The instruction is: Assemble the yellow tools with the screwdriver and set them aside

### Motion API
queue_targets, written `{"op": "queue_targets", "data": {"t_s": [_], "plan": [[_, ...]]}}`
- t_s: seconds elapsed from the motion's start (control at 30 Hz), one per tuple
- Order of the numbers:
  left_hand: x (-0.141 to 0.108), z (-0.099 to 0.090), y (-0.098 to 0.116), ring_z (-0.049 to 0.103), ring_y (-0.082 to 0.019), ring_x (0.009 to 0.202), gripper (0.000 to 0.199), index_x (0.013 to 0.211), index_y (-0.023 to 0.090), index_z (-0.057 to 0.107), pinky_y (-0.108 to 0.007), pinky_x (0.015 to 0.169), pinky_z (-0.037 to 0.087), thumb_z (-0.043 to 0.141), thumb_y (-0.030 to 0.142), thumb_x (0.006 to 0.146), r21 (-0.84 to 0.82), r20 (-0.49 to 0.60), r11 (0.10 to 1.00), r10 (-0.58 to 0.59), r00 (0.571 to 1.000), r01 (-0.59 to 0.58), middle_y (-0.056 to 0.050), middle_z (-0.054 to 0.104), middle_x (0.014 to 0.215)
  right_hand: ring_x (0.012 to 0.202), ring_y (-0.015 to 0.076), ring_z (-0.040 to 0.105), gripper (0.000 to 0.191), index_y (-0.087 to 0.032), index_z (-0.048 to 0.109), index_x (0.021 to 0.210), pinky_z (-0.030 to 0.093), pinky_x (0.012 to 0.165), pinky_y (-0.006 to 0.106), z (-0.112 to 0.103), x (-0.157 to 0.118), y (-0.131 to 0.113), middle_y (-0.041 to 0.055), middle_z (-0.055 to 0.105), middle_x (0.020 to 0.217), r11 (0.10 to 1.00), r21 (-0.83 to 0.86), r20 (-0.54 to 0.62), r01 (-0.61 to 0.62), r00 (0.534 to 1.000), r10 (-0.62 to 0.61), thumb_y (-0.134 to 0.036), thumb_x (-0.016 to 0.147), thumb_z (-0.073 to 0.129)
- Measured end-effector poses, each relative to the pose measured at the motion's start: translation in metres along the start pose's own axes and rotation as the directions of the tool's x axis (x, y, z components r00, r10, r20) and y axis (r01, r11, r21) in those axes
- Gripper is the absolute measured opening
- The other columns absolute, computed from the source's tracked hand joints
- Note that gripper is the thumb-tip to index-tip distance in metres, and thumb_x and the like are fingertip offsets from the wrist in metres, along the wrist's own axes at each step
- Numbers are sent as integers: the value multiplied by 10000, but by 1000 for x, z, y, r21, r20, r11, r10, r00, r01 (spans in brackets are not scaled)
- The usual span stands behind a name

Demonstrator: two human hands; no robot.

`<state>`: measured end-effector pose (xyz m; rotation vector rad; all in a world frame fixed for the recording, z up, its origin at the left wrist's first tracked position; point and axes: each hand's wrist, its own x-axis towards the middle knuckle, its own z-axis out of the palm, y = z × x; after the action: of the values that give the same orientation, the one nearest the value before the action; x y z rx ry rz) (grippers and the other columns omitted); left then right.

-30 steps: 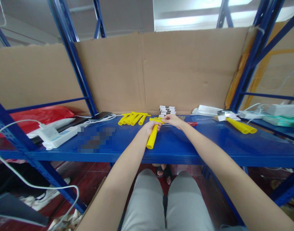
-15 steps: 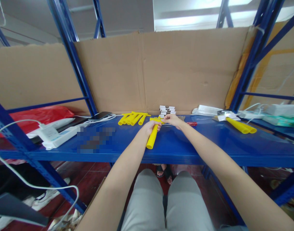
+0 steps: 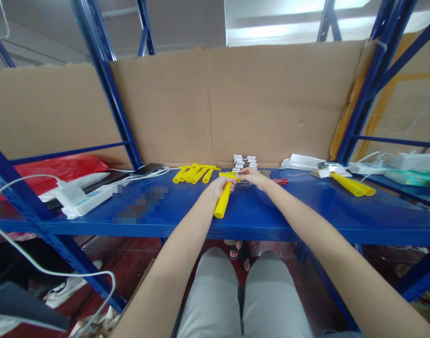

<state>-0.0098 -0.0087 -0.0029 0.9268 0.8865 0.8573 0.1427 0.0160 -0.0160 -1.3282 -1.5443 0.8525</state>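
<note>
My left hand (image 3: pixel 220 185) is closed round the upper part of a yellow T-shaped handle (image 3: pixel 222 204), whose round end points toward me over the blue shelf (image 3: pixel 186 211). Just right of it, my right hand (image 3: pixel 253 177) has its fingertips pinched at the handle's crosspiece; whatever they hold is too small to make out. Several more yellow handles (image 3: pixel 199 174) lie in a row behind and left of my hands. Small white boxes (image 3: pixel 245 162) are stacked behind my hands. A red tool (image 3: pixel 280 181) lies right of my right hand.
At the right lie two yellow handles (image 3: pixel 354 185) with a metal part, beside a white package (image 3: pixel 302 162). On the left are a white power strip (image 3: pixel 91 201), cables and a red bag (image 3: pixel 66 171). Cardboard (image 3: pixel 253 103) stands behind; blue posts flank the shelf.
</note>
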Motion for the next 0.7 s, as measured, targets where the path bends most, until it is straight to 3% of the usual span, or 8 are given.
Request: {"op": "queue_targets", "data": {"t_s": [0.37,0.57,0.7], "plan": [[6,-8,1,380,-54,353,203,748,130,524,-134,340,337,421,-33,810,-91,45,996,-12,999,16,30,452,506,1057,212,598,332,-228,603,952,467,750,285,-6,5,5,67,665,1192,999,39,56,38,998,-40,-521,800,637],[4,-6,1,373,-57,350,213,761,132,522,-136,340,329,396,-25,830,-84,28,996,-13,1000,15,37,442,505,1076,223,604,305,-223,618,971,480,799,328,-12,8,10,75,675,1189,1000,18,94,2,996,-4,-446,775,687],[7,-8,0,370,-58,361,193,768,123,530,-141,351,341,418,-30,801,-80,28,997,-10,1000,12,36,438,508,1058,206,610,283,-212,630,969,481,791,298,-12,6,8,78,679,1179,1000,23,102,6,995,-9,-369,751,719]]}}
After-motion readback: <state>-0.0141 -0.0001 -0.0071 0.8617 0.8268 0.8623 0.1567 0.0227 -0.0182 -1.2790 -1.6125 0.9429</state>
